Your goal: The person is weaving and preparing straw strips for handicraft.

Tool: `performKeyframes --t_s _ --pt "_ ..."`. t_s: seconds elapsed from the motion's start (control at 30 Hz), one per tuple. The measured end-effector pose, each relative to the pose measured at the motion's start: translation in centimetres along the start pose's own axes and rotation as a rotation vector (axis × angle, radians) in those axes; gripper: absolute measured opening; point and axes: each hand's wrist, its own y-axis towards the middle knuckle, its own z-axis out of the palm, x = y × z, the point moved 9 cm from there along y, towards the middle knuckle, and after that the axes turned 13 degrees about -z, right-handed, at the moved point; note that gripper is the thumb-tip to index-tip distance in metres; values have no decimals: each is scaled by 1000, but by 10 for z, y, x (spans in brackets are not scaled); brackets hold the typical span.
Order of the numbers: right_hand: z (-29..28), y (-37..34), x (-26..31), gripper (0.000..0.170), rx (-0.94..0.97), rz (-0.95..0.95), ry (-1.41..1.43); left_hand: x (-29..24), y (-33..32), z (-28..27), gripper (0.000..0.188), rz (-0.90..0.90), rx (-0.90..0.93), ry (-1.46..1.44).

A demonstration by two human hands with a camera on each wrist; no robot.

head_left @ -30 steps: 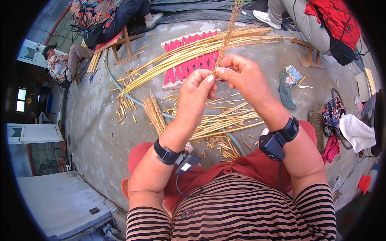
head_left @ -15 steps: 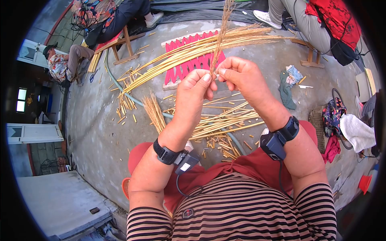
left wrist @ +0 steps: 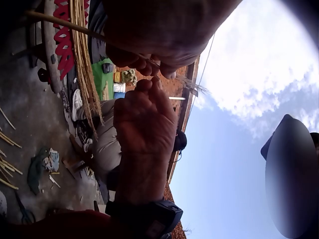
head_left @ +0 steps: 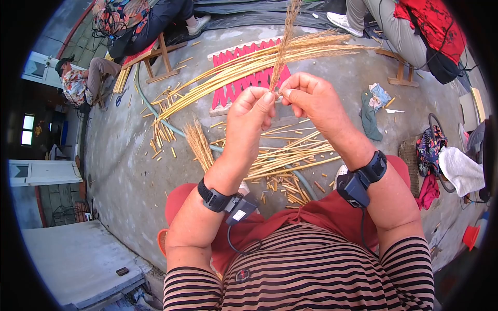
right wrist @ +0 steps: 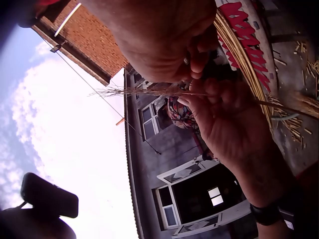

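Note:
In the head view my left hand [head_left: 249, 114] grips a dry reed stalk just below its feathery plume [head_left: 282, 49], thumb on top. The plume points up and away from me. Close beside it, my right hand [head_left: 314, 98] has thumb and fingers pinched at the plume's lower edge, fingertips almost meeting the left thumb. The left wrist view shows the thin stalk [left wrist: 65, 22] running out behind the left hand, with the right hand [left wrist: 147, 119] facing it. From the right wrist view, the plume [right wrist: 134, 91] lies between both hands. What the right fingertips pinch is largely hidden.
Long reeds [head_left: 207, 90] lie across a pink-laced wooden frame [head_left: 228, 96]. More stalks [head_left: 295, 155] and short cut pieces litter the concrete before me. A plume bundle [head_left: 198, 142] leans by my left forearm. People sit at both sides; cloths [head_left: 373, 111] lie right.
The plume has tilted and shifted slightly left with my left hand. My right fingertips have drawn a little apart from the left thumb. The surroundings look the same.

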Motion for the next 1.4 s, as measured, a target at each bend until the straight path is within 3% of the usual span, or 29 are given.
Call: performKeyframes --t_s 0.27,0.37,0.47,0.57,0.67,1.07,1.4 --pt "2 -1 3 5 32 -20 19 -4 -3 -1 8 -26 -73 85" --pt "-6 1 10 7 -33 -136 -44 -5 -3 0 8 -8 -78 106" --pt "-17 -2 48 10 -216 -414 -203 -6 -3 -1 8 19 -84 125" --pt "-5 -11 88 12 -126 -822 -787 -6 -3 -3 8 29 -94 163" --pt "9 -17 84 11 2 -904 -948 -6 -3 -4 8 41 -115 218" --pt "32 -21 68 12 123 -928 -1097 0 0 -6 5 54 -155 448" --pt "-11 -1 72 12 -87 -777 -1160 1 -1 -10 8 -32 -136 360"
